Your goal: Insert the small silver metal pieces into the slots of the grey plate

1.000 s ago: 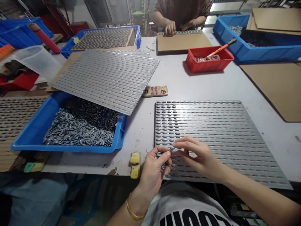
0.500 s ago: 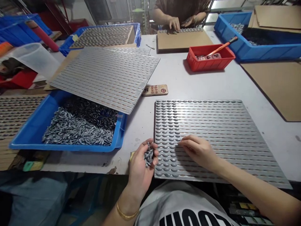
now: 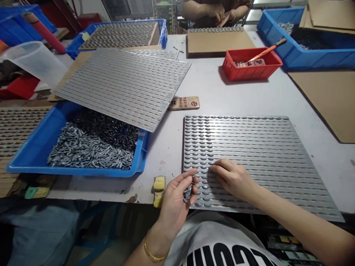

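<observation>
A grey grooved board (image 3: 257, 155) lies flat on the table before me. Small grey spindle-shaped pieces (image 3: 195, 144) fill columns along its left side, and one row runs along its far edge. Over the near left corner of the board, my left hand (image 3: 174, 201) is curled around a small heap of loose grey pieces (image 3: 188, 193). My right hand (image 3: 235, 181) rests on the board with thumb and finger pinched at the edge of the filled columns. A small grey piece shows at those fingertips, mostly hidden by them.
To the left, a blue bin (image 3: 69, 170) holds many loose pieces, partly covered by another grooved board (image 3: 124, 83). A phone-like case (image 3: 185, 103), a red box (image 3: 251, 74) and yellow blocks (image 3: 159, 188) are on the table. Across it, a person's hands (image 3: 220, 14) work behind a brown board (image 3: 222, 43).
My left hand has moved right, over the board's corner, and its fingers have closed more around the pieces. My right hand has stayed nearly in place. The person opposite has lifted their hands off their board.
</observation>
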Tool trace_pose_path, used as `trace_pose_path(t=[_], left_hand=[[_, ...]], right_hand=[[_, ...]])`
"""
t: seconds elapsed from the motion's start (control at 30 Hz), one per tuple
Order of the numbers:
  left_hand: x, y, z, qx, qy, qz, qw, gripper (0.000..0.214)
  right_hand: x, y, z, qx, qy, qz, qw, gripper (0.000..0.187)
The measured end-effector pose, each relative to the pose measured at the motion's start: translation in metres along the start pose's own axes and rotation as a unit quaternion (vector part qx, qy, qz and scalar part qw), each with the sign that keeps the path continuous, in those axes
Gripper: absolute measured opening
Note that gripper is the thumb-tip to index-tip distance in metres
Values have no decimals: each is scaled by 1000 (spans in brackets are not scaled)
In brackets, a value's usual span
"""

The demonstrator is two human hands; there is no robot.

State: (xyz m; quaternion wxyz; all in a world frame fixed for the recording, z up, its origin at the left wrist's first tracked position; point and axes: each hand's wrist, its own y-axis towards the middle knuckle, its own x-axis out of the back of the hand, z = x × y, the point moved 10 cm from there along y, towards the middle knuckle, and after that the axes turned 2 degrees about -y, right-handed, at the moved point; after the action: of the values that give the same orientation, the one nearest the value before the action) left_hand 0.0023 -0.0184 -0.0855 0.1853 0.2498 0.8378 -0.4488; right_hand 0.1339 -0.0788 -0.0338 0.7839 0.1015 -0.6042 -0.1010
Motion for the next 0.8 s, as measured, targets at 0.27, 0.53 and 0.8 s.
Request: trace_pose_path(t=[0.27, 0.53, 0.8], left_hand=[[1, -1, 6, -18, 29, 2, 999, 23], [-16, -4, 17, -30, -5, 5, 1000, 23], [-18, -5, 30, -18, 30, 5, 999, 28]], right_hand=[[7, 1, -1, -23, 47, -12, 999, 23], [32, 2, 20, -108, 360, -67, 924, 19], [35, -8, 29, -73, 315, -64, 944, 32]])
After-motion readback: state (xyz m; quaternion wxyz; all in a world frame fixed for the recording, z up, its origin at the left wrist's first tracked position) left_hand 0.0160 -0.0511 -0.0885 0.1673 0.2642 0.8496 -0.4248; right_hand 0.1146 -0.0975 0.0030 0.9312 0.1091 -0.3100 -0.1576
